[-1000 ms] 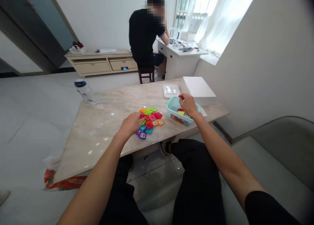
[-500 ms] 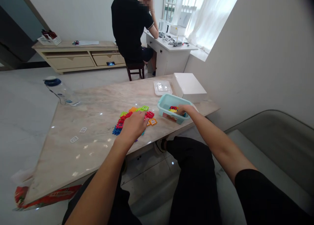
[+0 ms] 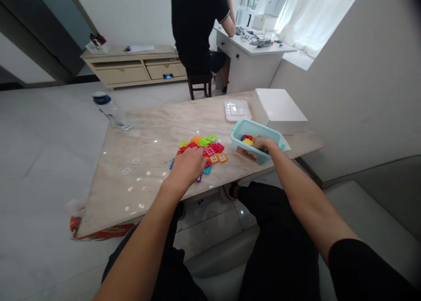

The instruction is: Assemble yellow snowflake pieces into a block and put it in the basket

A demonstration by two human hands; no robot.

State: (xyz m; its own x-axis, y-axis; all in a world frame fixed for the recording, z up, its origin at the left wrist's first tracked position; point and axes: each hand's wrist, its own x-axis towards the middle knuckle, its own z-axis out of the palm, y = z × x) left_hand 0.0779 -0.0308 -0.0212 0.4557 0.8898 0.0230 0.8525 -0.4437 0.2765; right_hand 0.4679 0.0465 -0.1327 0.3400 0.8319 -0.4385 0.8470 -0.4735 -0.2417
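pieces (image 3: 215, 148) of notched plastic, in red, pink, orange, green and blue with a touch of purple, lay heaped on the pale tabletop (image 3: 151, 134), near the middle of its near edge. your left hand (image 3: 188, 164) rested over the left part of that heap, palm down with the fingers across it, and you hid enough of the pieces that i could not tell whether you gripped one. your right hand (image 3: 262, 142) was well apart from it, lowered into the light blue tub (image 3: 261, 159), with your fingertips down among the loose blocks (image 3: 247, 141), where yellow and red showed; i could not tell if they had closed on anything. the tub stood to the right of the heap, close to the near edge. just beyond it, toward the far edge, were a clear plastic container (image 3: 237, 110) and, toward the right end, a white box (image 3: 279, 106). two white window-shaped pieces (image 3: 136, 161) lay near each other toward the left edge, and a bottle (image 3: 112, 112) with a blue lid stood by the far left corner. past the far edge, a person in a black top (image 3: 194, 25) sat on a dark stool (image 3: 200, 79) at a white desk (image 3: 250, 66).
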